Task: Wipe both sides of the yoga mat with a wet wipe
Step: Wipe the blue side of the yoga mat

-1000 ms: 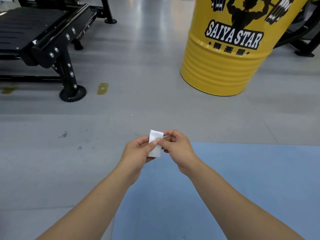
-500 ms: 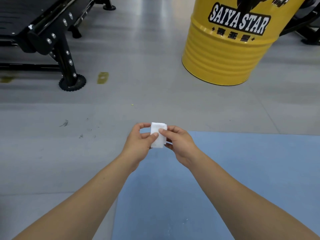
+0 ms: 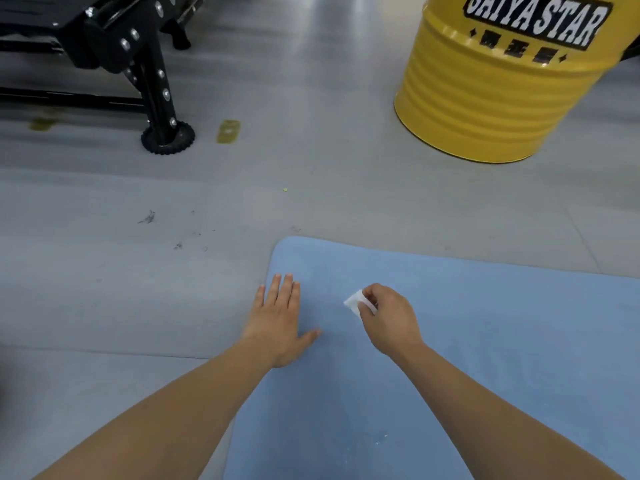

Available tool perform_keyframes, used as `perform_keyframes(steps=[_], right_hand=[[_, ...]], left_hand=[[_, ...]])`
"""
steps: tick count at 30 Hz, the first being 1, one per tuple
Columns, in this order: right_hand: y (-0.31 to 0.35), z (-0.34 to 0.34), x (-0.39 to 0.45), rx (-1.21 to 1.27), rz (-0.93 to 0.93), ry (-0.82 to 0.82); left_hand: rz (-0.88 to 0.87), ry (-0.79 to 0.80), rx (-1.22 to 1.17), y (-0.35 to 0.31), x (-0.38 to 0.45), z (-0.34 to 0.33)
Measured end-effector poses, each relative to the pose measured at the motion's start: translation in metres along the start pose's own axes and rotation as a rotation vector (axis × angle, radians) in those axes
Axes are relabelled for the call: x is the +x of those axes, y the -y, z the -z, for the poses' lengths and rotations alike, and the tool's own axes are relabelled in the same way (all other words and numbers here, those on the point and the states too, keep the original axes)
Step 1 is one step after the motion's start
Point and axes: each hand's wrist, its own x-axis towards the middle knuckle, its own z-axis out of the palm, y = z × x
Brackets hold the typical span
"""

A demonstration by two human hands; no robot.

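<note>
A light blue yoga mat [image 3: 485, 341] lies flat on the grey floor, its rounded far-left corner just ahead of my hands. My left hand [image 3: 277, 320] rests palm down, fingers spread, on the mat's left edge near that corner. My right hand [image 3: 388, 317] is over the mat a little to the right, fingers closed on a small folded white wet wipe [image 3: 355, 301] that sticks out to the left of the fingertips, at or just above the mat surface.
A yellow steel drum [image 3: 491, 98] with black lettering stands on the floor beyond the mat, at the upper right. A black gym machine frame with a round foot [image 3: 168, 140] stands at the upper left. Grey floor with scuff marks lies between.
My left hand let go of the wipe and dropped flat onto the mat's edge. My right hand carried the wipe down toward the mat. The view tilted further down.
</note>
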Motion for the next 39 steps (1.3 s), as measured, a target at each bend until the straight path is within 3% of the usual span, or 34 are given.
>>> perform_keyframes(steps=[4, 8, 20, 26, 35, 39], right_hand=[[-0.019, -0.028, -0.009, -0.005, 0.003, 0.045], [-0.025, -0.043, -0.001, 0.033, 0.009, 0.022], [-0.003, -0.067, 0.115, 0.017, 0.219, -0.327], [0.016, -0.122, 0.142, -0.037, 0.202, -0.170], [0.033, -0.138, 0.152, 0.012, 0.086, -0.235], [0.066, -0.156, 0.164, 0.049, 0.208, -0.095]], left_hand=[[0.025, 0.080, -0.025, 0.005, 0.016, -0.034], [0.039, 0.019, -0.075, 0.009, 0.039, -0.045], [0.034, -0.190, -0.240, 0.005, 0.069, -0.085], [0.001, -0.237, -0.304, 0.008, 0.072, -0.091], [0.059, -0.274, -0.315, 0.010, 0.073, -0.093], [0.054, -0.263, -0.285, 0.010, 0.073, -0.092]])
